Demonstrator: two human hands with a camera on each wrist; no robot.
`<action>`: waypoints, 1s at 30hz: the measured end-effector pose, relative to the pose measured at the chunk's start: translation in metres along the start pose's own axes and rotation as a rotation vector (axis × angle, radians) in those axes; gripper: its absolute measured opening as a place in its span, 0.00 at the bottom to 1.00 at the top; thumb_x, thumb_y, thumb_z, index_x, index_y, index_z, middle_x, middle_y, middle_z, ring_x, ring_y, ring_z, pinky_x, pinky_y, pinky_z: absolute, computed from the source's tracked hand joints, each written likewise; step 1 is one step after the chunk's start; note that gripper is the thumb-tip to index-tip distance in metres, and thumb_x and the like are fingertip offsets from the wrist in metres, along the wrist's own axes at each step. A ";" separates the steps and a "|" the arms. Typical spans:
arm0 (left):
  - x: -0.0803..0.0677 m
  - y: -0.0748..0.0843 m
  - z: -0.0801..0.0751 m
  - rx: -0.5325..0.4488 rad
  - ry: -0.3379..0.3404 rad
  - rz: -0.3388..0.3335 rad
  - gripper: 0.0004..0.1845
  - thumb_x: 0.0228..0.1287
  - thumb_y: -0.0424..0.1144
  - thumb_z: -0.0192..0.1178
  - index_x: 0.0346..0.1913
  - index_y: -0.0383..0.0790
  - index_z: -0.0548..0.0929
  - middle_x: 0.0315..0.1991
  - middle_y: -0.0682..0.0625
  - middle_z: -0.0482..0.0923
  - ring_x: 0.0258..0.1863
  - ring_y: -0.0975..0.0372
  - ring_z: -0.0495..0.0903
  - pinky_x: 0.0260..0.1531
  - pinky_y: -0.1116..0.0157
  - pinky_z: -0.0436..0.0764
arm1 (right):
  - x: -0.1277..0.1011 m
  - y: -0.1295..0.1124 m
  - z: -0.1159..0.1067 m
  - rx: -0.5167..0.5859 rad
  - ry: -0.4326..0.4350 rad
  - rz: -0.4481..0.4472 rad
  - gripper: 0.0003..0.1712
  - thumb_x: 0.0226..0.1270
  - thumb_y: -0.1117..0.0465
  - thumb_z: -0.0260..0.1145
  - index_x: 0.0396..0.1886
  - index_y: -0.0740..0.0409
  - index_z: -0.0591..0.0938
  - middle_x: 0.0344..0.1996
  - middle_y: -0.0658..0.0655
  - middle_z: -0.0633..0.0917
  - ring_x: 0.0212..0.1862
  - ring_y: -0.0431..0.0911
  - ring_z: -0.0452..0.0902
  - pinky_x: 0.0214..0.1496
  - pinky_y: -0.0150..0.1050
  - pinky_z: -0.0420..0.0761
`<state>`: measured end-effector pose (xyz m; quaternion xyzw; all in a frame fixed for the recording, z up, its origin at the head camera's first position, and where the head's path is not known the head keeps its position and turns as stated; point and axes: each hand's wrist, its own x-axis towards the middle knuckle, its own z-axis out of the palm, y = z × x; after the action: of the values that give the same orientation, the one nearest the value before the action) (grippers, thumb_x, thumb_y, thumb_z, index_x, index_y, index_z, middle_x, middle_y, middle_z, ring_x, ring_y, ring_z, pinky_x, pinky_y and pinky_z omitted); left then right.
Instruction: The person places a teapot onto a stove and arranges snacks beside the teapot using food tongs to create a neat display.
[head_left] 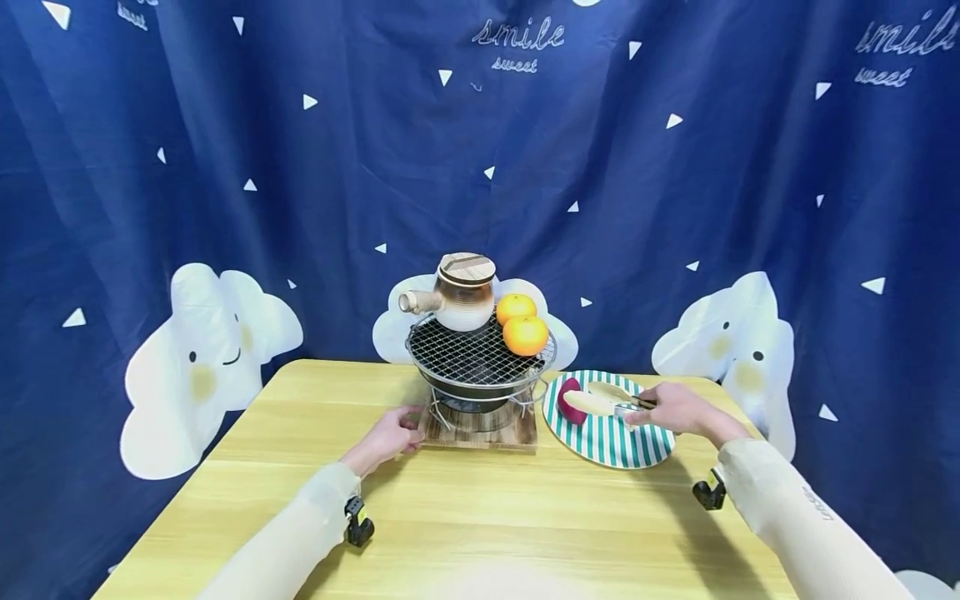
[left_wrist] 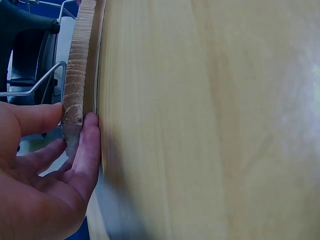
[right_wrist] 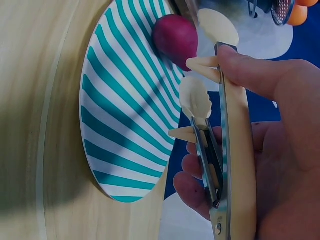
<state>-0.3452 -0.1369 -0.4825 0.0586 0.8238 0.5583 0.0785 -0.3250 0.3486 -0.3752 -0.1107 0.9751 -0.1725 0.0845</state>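
My left hand [head_left: 385,438] pinches the corner of a square wooden board [head_left: 480,440], thumb on top and fingers beneath, as the left wrist view shows. On that board stands a small round grill [head_left: 465,354] with a wire mesh top. In my right hand [head_left: 678,408] I grip cream-coloured kitchen tongs [right_wrist: 235,155], their two arms spread apart. The tong tips hover over a green-and-white striped plate [head_left: 611,450]. A dark red onion [right_wrist: 175,40] lies on the plate beside the tips, with nothing pinched between them.
On the mesh sit a brown-and-white teapot [head_left: 465,308] with a wooden lid and side handle, and two oranges [head_left: 525,335]. All stands toward the back of a light wooden table [head_left: 480,517]. A dark blue curtain [head_left: 480,167] hangs right behind.
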 end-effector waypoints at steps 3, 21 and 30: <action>-0.002 -0.001 -0.001 -0.003 0.007 0.005 0.32 0.61 0.23 0.58 0.71 0.28 0.67 0.45 0.36 0.79 0.32 0.55 0.82 0.34 0.63 0.85 | 0.002 -0.003 0.002 0.024 -0.006 0.012 0.51 0.61 0.34 0.69 0.65 0.75 0.74 0.47 0.63 0.84 0.37 0.49 0.76 0.36 0.41 0.78; -0.002 0.002 -0.003 0.005 0.006 0.006 0.34 0.59 0.24 0.60 0.71 0.30 0.68 0.46 0.35 0.80 0.31 0.55 0.82 0.33 0.62 0.85 | 0.013 -0.007 0.019 0.071 -0.003 0.022 0.21 0.65 0.45 0.70 0.31 0.59 0.83 0.17 0.48 0.67 0.22 0.43 0.64 0.26 0.36 0.68; -0.003 -0.001 -0.002 0.012 0.010 0.001 0.32 0.60 0.24 0.59 0.70 0.30 0.69 0.46 0.36 0.80 0.30 0.56 0.81 0.30 0.64 0.83 | 0.017 -0.008 0.023 0.026 0.007 -0.016 0.21 0.67 0.46 0.68 0.21 0.54 0.77 0.16 0.47 0.65 0.21 0.42 0.61 0.25 0.35 0.66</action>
<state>-0.3427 -0.1395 -0.4827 0.0565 0.8274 0.5539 0.0739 -0.3352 0.3296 -0.3958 -0.1168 0.9722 -0.1862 0.0811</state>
